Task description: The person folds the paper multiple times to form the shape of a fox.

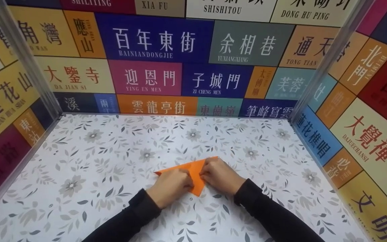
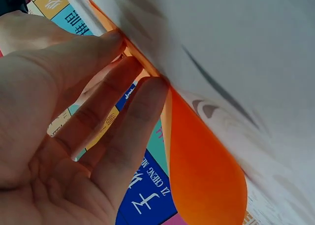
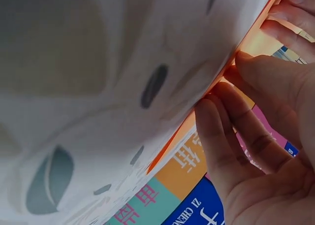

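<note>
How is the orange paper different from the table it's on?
Colour: the paper is plain orange, while the table is white with grey flowers and leaves.
Size: the paper is small; the table is much bigger.
Shape: the paper is bent into a curve, as the left wrist view shows, but the table is flat.
Both show in all three views.

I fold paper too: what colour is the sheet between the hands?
The sheet is orange, best seen in the head view.

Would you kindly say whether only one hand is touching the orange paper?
No, the left hand and the right hand are both on the orange paper.
</note>
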`<state>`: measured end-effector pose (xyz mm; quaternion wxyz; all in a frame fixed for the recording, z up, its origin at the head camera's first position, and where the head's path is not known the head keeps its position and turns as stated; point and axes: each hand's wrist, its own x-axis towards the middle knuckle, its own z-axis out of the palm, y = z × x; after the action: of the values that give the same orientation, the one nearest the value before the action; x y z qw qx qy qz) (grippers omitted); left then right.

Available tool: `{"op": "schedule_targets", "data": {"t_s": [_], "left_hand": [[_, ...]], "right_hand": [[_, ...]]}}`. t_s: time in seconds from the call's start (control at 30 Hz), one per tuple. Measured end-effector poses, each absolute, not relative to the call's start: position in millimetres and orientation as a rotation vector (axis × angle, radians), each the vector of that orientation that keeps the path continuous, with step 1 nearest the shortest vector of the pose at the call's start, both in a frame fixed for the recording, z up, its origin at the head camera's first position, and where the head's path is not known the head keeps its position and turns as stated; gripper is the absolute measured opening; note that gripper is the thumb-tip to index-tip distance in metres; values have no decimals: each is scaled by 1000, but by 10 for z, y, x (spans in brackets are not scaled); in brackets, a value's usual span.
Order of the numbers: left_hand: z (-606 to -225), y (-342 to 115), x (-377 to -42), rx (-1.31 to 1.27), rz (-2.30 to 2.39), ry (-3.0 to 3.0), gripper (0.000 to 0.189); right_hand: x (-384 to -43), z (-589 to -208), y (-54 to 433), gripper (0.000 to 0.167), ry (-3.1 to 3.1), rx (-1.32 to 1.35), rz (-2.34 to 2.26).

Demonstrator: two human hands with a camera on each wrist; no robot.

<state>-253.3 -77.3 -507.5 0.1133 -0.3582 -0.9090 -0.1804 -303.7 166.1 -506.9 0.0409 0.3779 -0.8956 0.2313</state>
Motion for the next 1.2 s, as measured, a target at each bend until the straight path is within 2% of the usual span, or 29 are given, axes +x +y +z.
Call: {"op": "schedule_targets", "data": {"t_s": [0.23, 0.53, 0.77, 1.0, 1.2], "left_hand": [[-5072, -810, -2562, -1050, -505, -2635, 18], [-5030, -837, -2675, -1027, -559, -2663, 14], [-4895, -822, -2869, -923, -675, -2728, 7], [-4692, -611, -3150, -886, -733, -2889, 12], [-4686, -510, -3246, -932, -602, -2936, 13]], "right_hand": [[-2937, -5063, 1625, 14, -2691, 1125, 700], [-2850, -5077, 1550, 15, -2691, 1018, 712], [-2843, -5099, 1555, 17, -2668, 998, 713], [-2835, -5091, 1580, 20, -2655, 1025, 729], [-2818, -5071, 1556, 22, -2674, 1041, 734]]}}
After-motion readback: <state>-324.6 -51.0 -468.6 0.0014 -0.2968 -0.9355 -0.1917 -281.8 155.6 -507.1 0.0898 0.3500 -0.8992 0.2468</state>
